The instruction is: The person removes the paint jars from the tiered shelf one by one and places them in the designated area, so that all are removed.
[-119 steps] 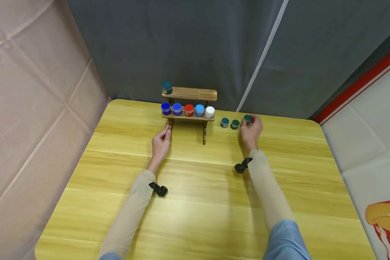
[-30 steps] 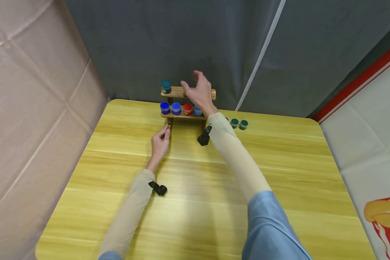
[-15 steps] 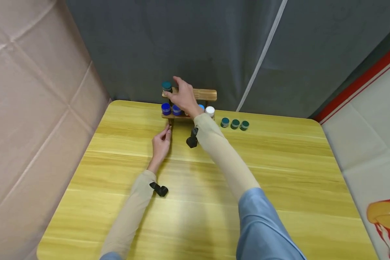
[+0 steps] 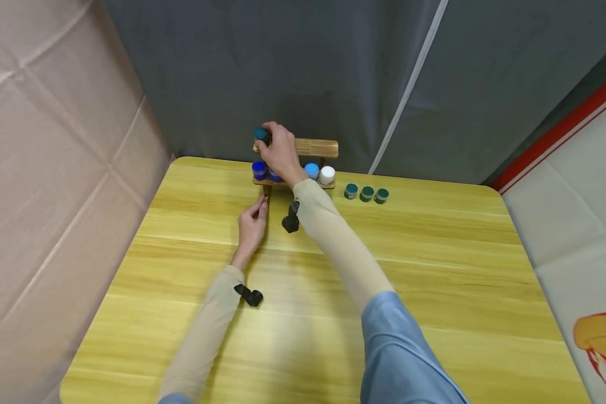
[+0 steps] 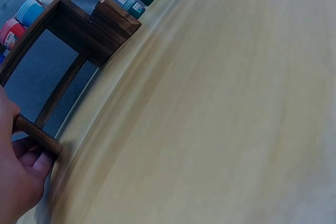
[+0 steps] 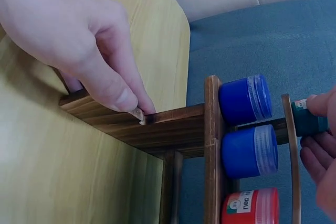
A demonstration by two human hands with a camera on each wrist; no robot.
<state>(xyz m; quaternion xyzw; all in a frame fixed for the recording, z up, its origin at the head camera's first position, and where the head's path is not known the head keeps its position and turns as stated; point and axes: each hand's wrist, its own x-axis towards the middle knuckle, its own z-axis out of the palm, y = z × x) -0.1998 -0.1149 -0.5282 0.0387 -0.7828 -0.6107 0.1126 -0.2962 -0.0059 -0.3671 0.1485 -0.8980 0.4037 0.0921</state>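
Note:
A two-tier wooden rack (image 4: 319,148) stands near the table's back edge. My left hand (image 4: 251,229) pinches the rack's left leg (image 6: 168,116) low down, beneath the lower shelf. At the left end of the upper shelf, my right hand (image 4: 283,152) grips a teal paint jar (image 4: 260,134), thumb in front and fingers behind. Along the lower shelf sit a dark blue paint jar (image 6: 244,98), a second blue jar (image 6: 249,151), a red jar (image 6: 251,206), a light blue jar (image 4: 311,170) and a white jar (image 4: 327,175). In the head view my right hand hides the red one.
Right of the rack, a teal jar (image 4: 350,191) and two dark green jars, one in the middle (image 4: 366,194) and one at the end (image 4: 381,196), stand in a row on the wooden table (image 4: 434,269). A grey curtain (image 4: 207,84) hangs directly behind the rack.
My right hand has let go of the rightmost green jar, now nearer its neighbours, and moved left to the upper shelf, closing round the teal jar there. The left hand stays on the leg.

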